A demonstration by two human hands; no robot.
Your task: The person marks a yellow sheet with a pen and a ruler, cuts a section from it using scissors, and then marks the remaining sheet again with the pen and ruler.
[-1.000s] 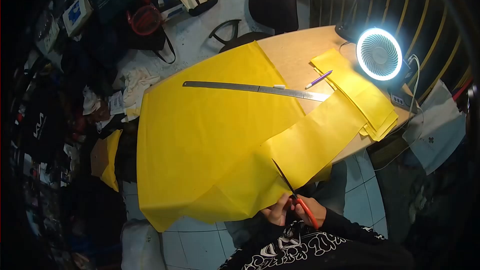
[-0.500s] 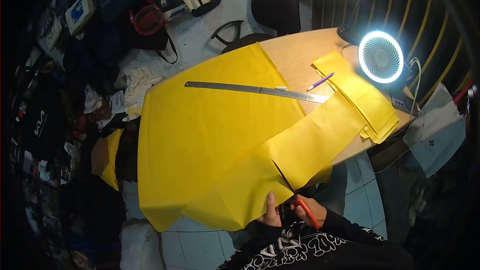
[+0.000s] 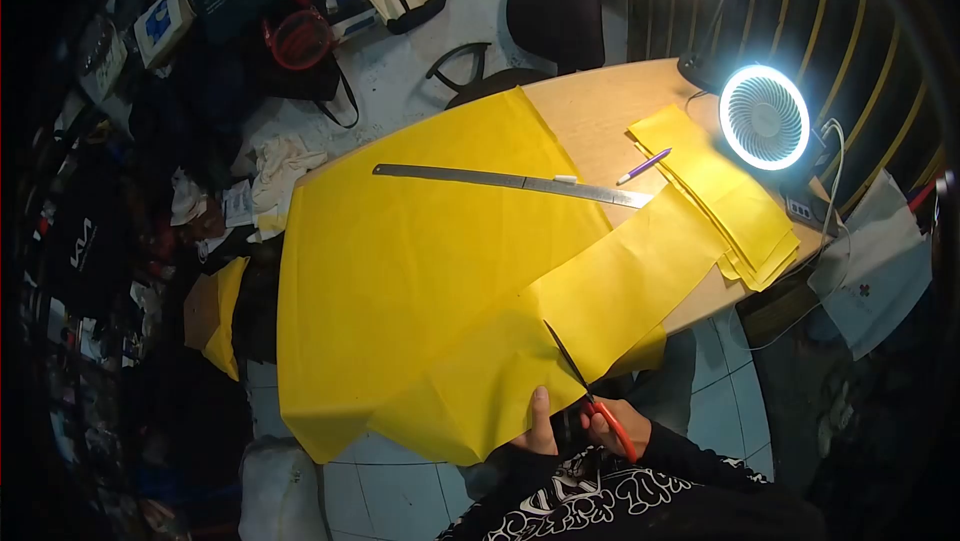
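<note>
A large yellow sheet (image 3: 420, 261) covers most of the wooden table (image 3: 600, 116) and hangs over its near edge. My right hand (image 3: 618, 426) grips red-handled scissors (image 3: 585, 391), whose dark blades point up and left into the sheet along a cut. My left hand (image 3: 538, 426) holds the sheet's near edge just left of the blades, thumb on top. A cut yellow strip (image 3: 630, 281) lies to the right of the blades.
A long metal ruler (image 3: 510, 182) lies across the sheet, with a purple pen (image 3: 643, 166) beside it. Folded yellow pieces (image 3: 730, 196) are stacked under a lit ring fan (image 3: 765, 118). A black chair (image 3: 540, 21) stands behind the table; bags and clutter fill the floor at left.
My left hand shifted from a curled grip by the scissors to a flatter hold on the sheet's edge. The hanging fold of the sheet moved slightly. The scissors stayed nearly in place.
</note>
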